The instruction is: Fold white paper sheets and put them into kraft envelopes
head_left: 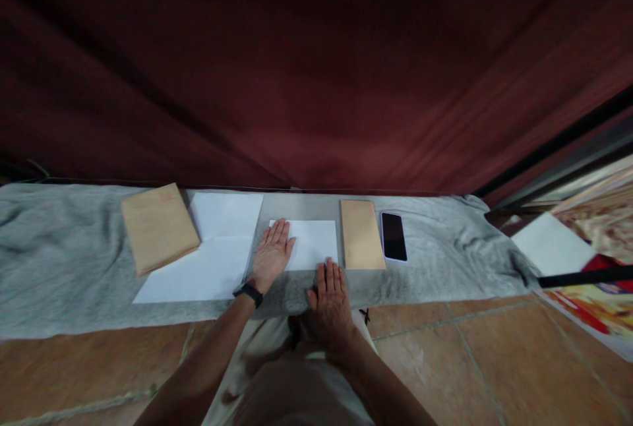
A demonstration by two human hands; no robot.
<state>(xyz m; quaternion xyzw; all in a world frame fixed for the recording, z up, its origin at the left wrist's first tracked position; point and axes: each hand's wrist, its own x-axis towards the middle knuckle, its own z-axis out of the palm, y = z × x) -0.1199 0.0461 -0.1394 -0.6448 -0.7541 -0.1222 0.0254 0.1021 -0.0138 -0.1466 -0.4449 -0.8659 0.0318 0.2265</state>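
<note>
You are pressing your left hand point(271, 253) flat on the left edge of the small white sheet point(309, 244) at the centre of the frame, fingers spread, no grip closed on anything. Your right hand point(330, 295) is lying open just below the sheet's lower edge, fingertips touching or almost touching it; I cannot tell which.

The sheet is resting on a grey cloth point(69, 248) spread over the tiled floor point(445, 353), and that is the weak point: the cloth is soft and wrinkling, so any sideways push is likely dragging fabric and paper together and skewing a crease.

The brown envelope point(362, 234) is sitting just beside the sheet's right edge, with the phone point(393, 236) next to it; a sliding sheet could be nudging both. The large white paper point(212, 251) and the second envelope point(158, 227) at centre left are lying close to your left wrist.
</note>
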